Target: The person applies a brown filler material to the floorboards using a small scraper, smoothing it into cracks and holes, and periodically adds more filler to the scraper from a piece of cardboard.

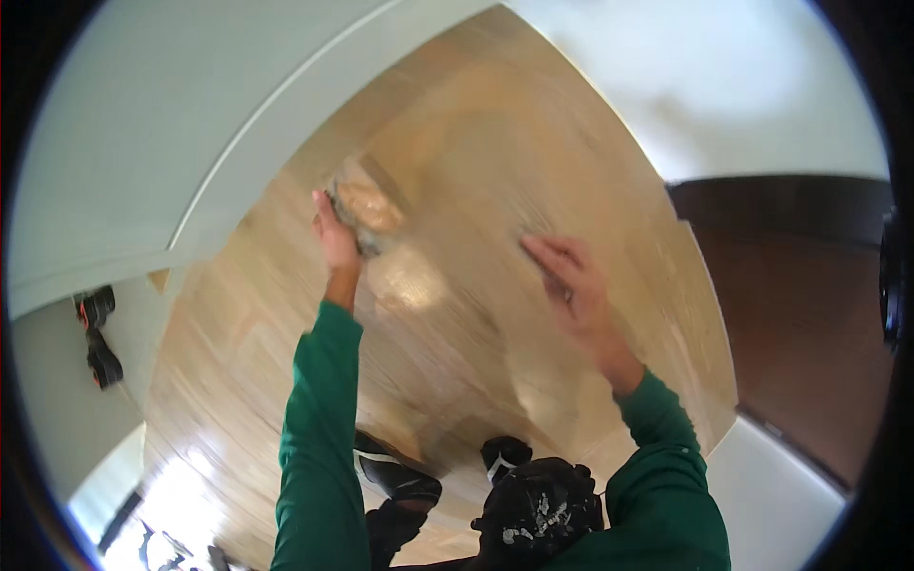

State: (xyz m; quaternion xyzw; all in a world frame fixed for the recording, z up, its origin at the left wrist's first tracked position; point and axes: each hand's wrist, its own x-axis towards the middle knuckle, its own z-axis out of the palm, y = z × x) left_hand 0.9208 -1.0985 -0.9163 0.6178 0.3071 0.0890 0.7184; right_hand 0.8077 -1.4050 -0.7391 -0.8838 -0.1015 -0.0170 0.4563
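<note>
left hand (336,236), ten o'clock: fingers closed on the eight-o'clock edge of a blurred tan block (371,206), probably light, stiff, best edge-gripped. right hand (576,285), three o'clock: fingers partly curled; cannot tell whether holding anything.

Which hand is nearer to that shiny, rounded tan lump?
Left. The left hand is close beside the tan lump, on its left; the right hand is off to its right.

Floor (457,333) open between left hand (337,238) and right hand (583,295); wall (124,124) bars left, 1 knee (541,514) near side.
</note>
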